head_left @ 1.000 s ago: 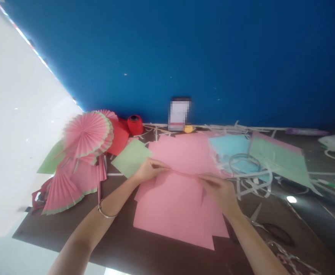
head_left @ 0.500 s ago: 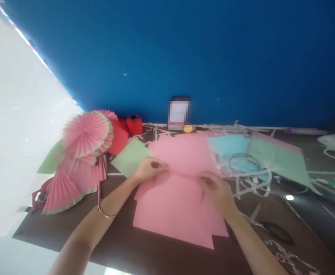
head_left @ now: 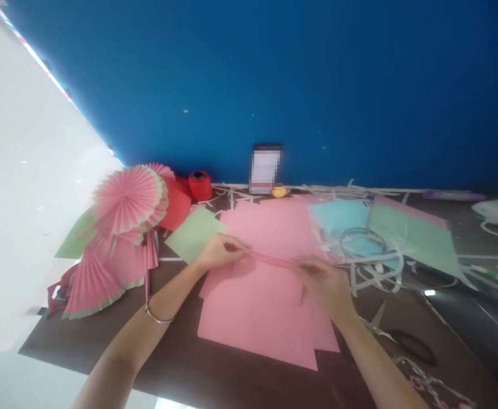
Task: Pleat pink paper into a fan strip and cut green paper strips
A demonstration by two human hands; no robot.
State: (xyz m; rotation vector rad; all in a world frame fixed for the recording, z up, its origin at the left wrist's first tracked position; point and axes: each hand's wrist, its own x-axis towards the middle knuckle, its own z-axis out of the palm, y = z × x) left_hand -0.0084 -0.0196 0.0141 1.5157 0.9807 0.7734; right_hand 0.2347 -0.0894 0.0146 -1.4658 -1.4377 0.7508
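A narrow folded strip of pink paper [head_left: 271, 258] stretches between my two hands, above a stack of pink paper sheets [head_left: 257, 318]. My left hand [head_left: 222, 251] pinches its left end, with thumb and fingertips together. At the right end, my right hand [head_left: 323, 281] is closed on the strip, and its fingers are slightly blurred. Left of my hands stand pleated pink paper fans [head_left: 123, 196] with pale green edges. A green sheet [head_left: 195, 232] lies just behind my left hand.
Scissors [head_left: 410, 346] lie right of my right forearm. White paper scraps [head_left: 376, 275], a blue sheet [head_left: 342, 218] and a pale green sheet [head_left: 414, 236] are farther right. A red tape roll [head_left: 200, 186] stands at the back, near the blue wall [head_left: 317, 85].
My right hand has shifted very slightly along the strip's right end. The left hand keeps its pinch, and the strip sits almost where it was.
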